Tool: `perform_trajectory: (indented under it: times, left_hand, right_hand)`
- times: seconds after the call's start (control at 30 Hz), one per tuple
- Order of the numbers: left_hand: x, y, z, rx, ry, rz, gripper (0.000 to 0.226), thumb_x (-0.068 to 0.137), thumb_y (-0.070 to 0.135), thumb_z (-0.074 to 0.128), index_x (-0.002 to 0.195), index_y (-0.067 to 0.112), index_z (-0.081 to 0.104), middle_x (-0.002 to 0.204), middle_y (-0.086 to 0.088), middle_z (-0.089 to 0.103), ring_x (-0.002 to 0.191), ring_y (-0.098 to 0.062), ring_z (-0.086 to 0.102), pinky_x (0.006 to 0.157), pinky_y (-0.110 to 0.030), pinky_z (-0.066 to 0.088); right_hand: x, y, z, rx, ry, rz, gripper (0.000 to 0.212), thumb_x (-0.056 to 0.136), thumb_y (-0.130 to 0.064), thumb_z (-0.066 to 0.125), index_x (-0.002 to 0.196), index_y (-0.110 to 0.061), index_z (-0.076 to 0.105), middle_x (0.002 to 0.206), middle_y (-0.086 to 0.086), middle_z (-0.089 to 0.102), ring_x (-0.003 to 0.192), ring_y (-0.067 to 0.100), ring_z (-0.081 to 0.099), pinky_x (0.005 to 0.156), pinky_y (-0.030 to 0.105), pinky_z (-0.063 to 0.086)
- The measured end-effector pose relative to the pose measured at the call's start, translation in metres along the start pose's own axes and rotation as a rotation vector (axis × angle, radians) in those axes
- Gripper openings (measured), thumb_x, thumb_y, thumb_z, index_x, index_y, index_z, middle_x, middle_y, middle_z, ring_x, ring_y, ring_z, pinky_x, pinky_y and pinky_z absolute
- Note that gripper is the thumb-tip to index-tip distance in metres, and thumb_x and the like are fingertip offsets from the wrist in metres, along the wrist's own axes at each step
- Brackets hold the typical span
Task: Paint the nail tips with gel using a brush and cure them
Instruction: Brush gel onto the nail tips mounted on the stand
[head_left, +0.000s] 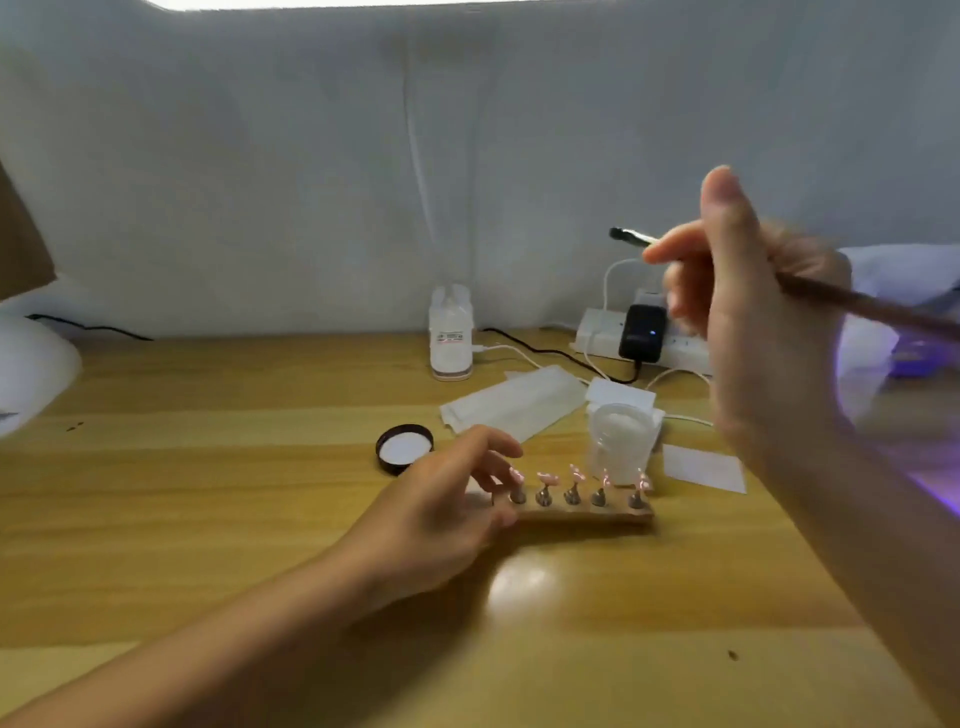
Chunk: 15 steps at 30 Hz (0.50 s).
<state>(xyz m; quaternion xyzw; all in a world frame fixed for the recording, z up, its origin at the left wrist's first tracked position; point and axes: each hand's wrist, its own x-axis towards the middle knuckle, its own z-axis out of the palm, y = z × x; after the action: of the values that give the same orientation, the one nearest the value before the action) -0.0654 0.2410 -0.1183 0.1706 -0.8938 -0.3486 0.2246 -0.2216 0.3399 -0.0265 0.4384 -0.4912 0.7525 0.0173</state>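
A wooden holder strip (618, 515) lies on the desk with several pink nail tips (547, 477) standing on small metal stands. My left hand (447, 512) rests at the strip's left end, fingers curled on it and touching the leftmost stand. My right hand (753, 322) is raised well above the desk, gripping a thin brown brush (852, 302) whose dark tip points up and to the left. A curing lamp (914, 358) glows purple at the right edge, partly hidden by my right hand.
A black jar lid (404, 448) with a white inside lies left of the holder. Behind the holder stand a clear jar (621, 439), white wipes (514, 402) and a white bottle (451, 332). A power strip (597, 332) with cables sits at the back right.
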Motion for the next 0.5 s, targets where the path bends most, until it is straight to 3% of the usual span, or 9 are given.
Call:
perform_trajectory:
  times: [0.1, 0.2, 0.3, 0.4, 0.5]
  left_hand:
    - [0.010, 0.006, 0.019, 0.031, -0.028, 0.018, 0.043, 0.082, 0.016, 0.067, 0.100, 0.046, 0.041, 0.095, 0.023, 0.056, 0.095, 0.003, 0.053, 0.082, -0.017, 0.045]
    - [0.017, 0.009, 0.032, 0.035, -0.033, 0.012, 0.047, 0.082, 0.018, 0.068, 0.110, 0.045, 0.041, 0.095, 0.024, 0.057, 0.096, 0.008, 0.053, 0.085, -0.008, 0.043]
    - [0.022, 0.008, 0.040, 0.027, -0.001, -0.018, 0.049, 0.080, 0.018, 0.069, 0.120, 0.034, 0.047, 0.094, 0.022, 0.058, 0.095, 0.010, 0.054, 0.082, -0.004, 0.041]
    - [0.025, 0.006, 0.045, -0.042, 0.030, -0.076, 0.046, 0.077, 0.020, 0.071, 0.115, 0.035, 0.051, 0.093, 0.019, 0.060, 0.092, 0.008, 0.055, 0.081, -0.006, 0.043]
    - [0.026, 0.005, 0.048, -0.117, 0.058, -0.111, 0.038, 0.071, 0.026, 0.076, 0.101, 0.039, 0.055, 0.090, 0.015, 0.062, 0.088, 0.005, 0.057, 0.077, -0.009, 0.046]
  right_hand:
    - [0.001, 0.007, -0.028, -0.070, 0.026, 0.099, 0.051, 0.090, -0.044, 0.040, 0.050, -0.024, 0.065, 0.041, -0.009, 0.046, 0.043, 0.002, 0.043, 0.045, 0.010, 0.033]
    - [0.001, 0.015, -0.049, -0.104, -0.032, 0.191, 0.055, 0.095, -0.042, 0.034, 0.054, -0.021, 0.064, 0.039, -0.013, 0.048, 0.042, -0.001, 0.046, 0.043, 0.007, 0.032]
    - [0.005, 0.024, -0.064, -0.130, -0.086, 0.278, 0.047, 0.099, -0.037, 0.034, 0.064, -0.020, 0.060, 0.040, -0.010, 0.046, 0.041, 0.001, 0.041, 0.040, 0.013, 0.031]
    - [0.009, 0.033, -0.072, -0.173, -0.152, 0.344, 0.036, 0.095, -0.038, 0.042, 0.065, -0.021, 0.049, 0.041, -0.008, 0.045, 0.041, 0.004, 0.044, 0.039, 0.012, 0.033]
    - [0.010, 0.045, -0.072, -0.313, -0.261, 0.325, 0.039, 0.089, -0.042, 0.051, 0.057, -0.020, 0.046, 0.040, -0.008, 0.047, 0.039, 0.000, 0.043, 0.040, 0.008, 0.034]
